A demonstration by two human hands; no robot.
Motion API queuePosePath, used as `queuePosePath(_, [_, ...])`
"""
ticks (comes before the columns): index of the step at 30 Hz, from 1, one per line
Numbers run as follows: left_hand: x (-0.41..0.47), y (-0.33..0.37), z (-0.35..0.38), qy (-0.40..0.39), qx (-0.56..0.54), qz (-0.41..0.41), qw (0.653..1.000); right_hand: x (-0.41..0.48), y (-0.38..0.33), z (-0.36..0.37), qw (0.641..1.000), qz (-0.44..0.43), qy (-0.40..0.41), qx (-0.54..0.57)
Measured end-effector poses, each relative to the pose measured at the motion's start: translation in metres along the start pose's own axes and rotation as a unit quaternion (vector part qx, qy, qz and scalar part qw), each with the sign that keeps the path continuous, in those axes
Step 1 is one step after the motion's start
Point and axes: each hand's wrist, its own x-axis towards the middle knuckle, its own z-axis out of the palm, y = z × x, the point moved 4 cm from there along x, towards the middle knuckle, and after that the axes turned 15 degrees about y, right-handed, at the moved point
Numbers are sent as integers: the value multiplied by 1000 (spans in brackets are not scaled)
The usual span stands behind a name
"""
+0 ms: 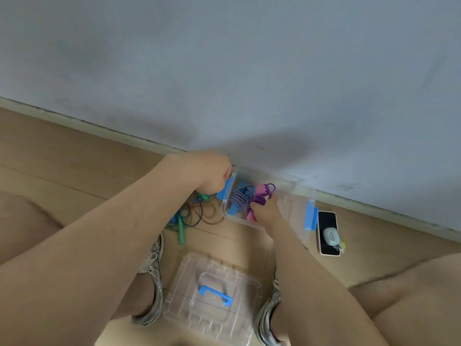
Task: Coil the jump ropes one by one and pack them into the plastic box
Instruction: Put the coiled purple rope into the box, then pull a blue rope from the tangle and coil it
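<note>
The plastic box (287, 186) sits at twelve o'clock, against the wall. My right hand (265, 211) is inside it, fingers curled on the purple jump rope (269, 190) with pink handles. A coiled blue-and-white rope (239, 199) lies just at its nine o'clock. My left hand (212, 174) is curled at the box's nine o'clock end. Whether it grips the rim, I cannot tell. Loose green and blue ropes (197, 216) lie on the floor beyond. The lid (189, 278) lies at six o'clock.
</note>
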Motion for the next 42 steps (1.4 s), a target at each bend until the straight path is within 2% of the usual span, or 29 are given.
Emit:
queuePosePath(2, [-3,-2,1,-11,0,-5,1000,2,1,10,999,-13,-26,15])
queuePosePath(4, [-5,-2,1,-14,-7,-5,1000,3,6,14,996,-60,-44,-55])
queuePosePath(7, [-5,-4,6,-14,-21,-4,1000,-7,6,10,974,-108,17,-196])
queuePosePath(9, [-3,-5,10,-13,-23,-1,1000,-12,3,11,959,-134,51,-244])
queuePosePath(12, [-1,-8,13,-9,-21,1,1000,-14,-6,24,931,-163,-20,-325])
queuePosePath(14, [0,-14,16,-11,-22,-11,1000,-17,-13,26,922,-184,-57,-337])
queuePosePath(15, [0,-17,17,-15,-19,-18,1000,-15,-16,25,903,-193,-86,-375])
queuePosePath(16, [-2,-19,19,-21,-21,-24,999,-10,-13,24,888,-208,-99,-397])
queuePosePath(17, [-3,-21,19,-25,-23,-28,999,-7,-11,23,891,-204,-93,-395])
queuePosePath(19, [-7,-24,16,-35,-17,-41,998,1,-7,16,939,-179,5,-293])
queuePosePath(20, [-9,-26,15,-39,-13,-48,998,3,-4,13,950,-164,62,-258])
queuePosePath(22, [-12,-32,14,-40,-4,-60,997,-2,-5,10,950,-160,159,-217])
queuePosePath(24, [-15,-39,14,-33,22,-70,997,-17,-18,17,941,-196,185,-206])
queuePosePath(27, [-24,-53,11,-19,82,-104,991,-48,-53,46,944,-275,115,-141])
queuePosePath(30, [-33,-66,14,-22,108,-138,984,-77,-79,83,917,-367,59,-143])
queuePosePath(33, [-40,-76,22,-32,100,-154,982,-90,-84,123,872,-420,-48,-246])
queuePosePath(36, [-45,-80,31,-57,82,-152,983,-89,-76,158,801,-402,-143,-420])
queuePosePath(39, [-47,-85,36,-59,53,-149,986,-70,-65,181,766,-379,-103,-510])
queuePosePath(42, [-47,-89,37,-45,44,-145,987,-53,-66,196,776,-387,-47,-496])
